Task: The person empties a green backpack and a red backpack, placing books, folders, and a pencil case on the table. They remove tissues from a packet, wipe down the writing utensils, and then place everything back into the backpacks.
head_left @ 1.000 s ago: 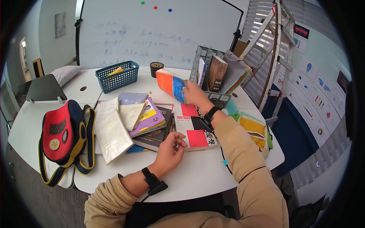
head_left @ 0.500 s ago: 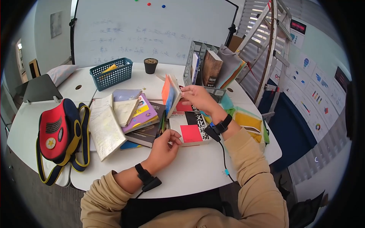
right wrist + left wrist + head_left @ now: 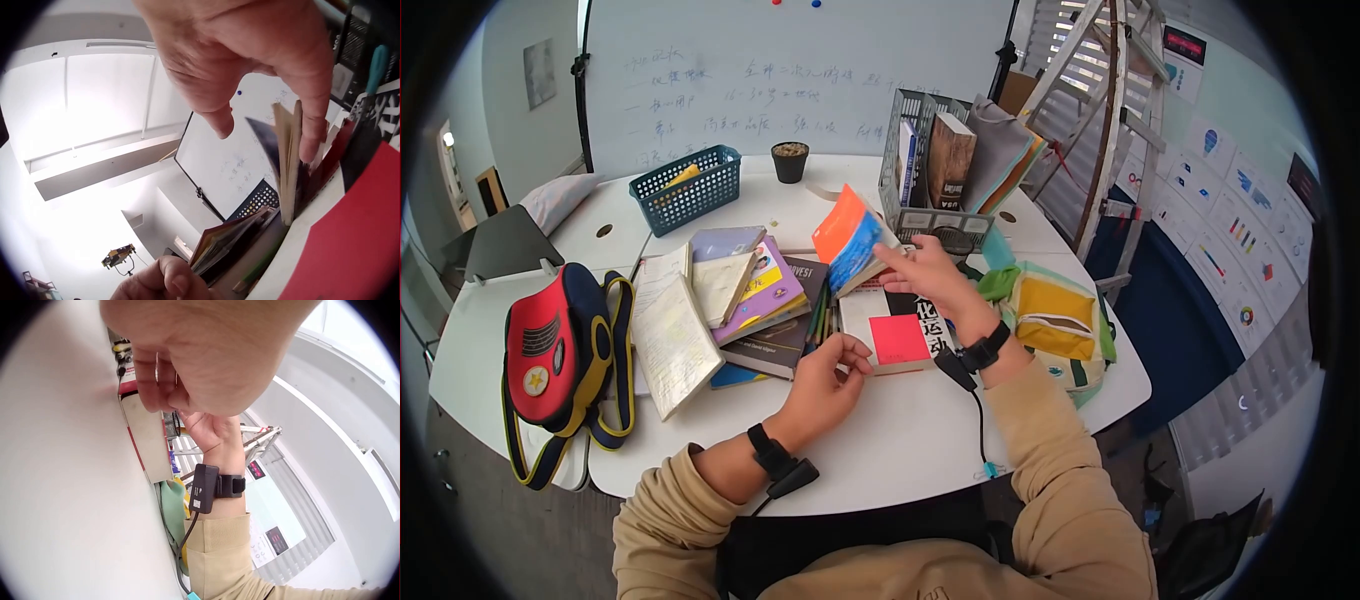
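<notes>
Where orange book (image 3: 851, 240) slants, right grip (image 3: 932, 276) alongside

Whiteboard (image 3: 800, 85), white table (image 3: 900, 450), stepladder (image 3: 1114, 130); grey floor (image 3: 550, 540)

Right hand (image 3: 940, 285) at orange-and-blue book (image 3: 850, 240)

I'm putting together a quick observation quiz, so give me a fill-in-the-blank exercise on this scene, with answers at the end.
1. The badge on the red bag shows a ____.
2. The object inside the perforated basket is ____ in color.
3. The hand nearest the orange-and-blue book is the person's ____ one.
4. In the head view, the basket stands to the ____ of the dark pot.

Missing words: star; yellow; right; left.
</notes>
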